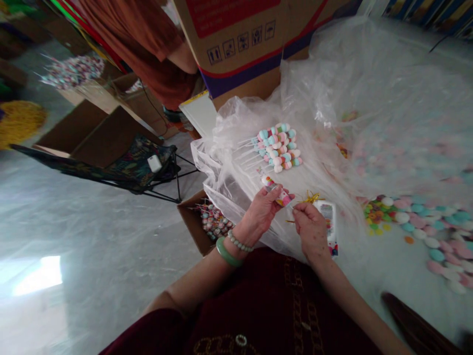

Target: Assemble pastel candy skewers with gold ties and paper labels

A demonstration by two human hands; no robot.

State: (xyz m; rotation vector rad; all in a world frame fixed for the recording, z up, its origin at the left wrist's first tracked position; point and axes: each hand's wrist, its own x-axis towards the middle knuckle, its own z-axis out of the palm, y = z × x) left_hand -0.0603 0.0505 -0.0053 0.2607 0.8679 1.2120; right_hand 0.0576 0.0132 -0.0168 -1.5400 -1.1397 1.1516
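Your left fingers (272, 194) clench a pastel candy skewer (283, 198), tilted across your grip with its pink and white sweets showing past the fingertips. Your right fingertips (298, 209) pinch a gold tinsel tie (310, 198) just beside the skewer's end. Your left hand (260, 214), wearing a green jade bangle (228, 252) and a pale beaded bracelet (238, 241), and your right hand (312, 234) are held together above your dark red embroidered garment (258, 301).

Just beside your right hand lies a white printed packet (328, 228), on clear plastic sheeting (236, 162) that spreads across the floor (92, 236). On that sheeting, ahead of your hands, sits a stacked bunch of pastel candy skewers (279, 148), their bare sticks pointing left. Below the sheeting's near edge, an open cardboard box (190, 222) holds more skewers (214, 222).

To your right, loose pastel candies (432, 241) lie scattered across the floor, some showing blurred through the plastic. To your left, a white phone (154, 163) rests on a patterned folding chair (111, 170). Beyond the sheeting stand a large printed carton (236, 44) and a hanging rust-orange cloth (136, 54).
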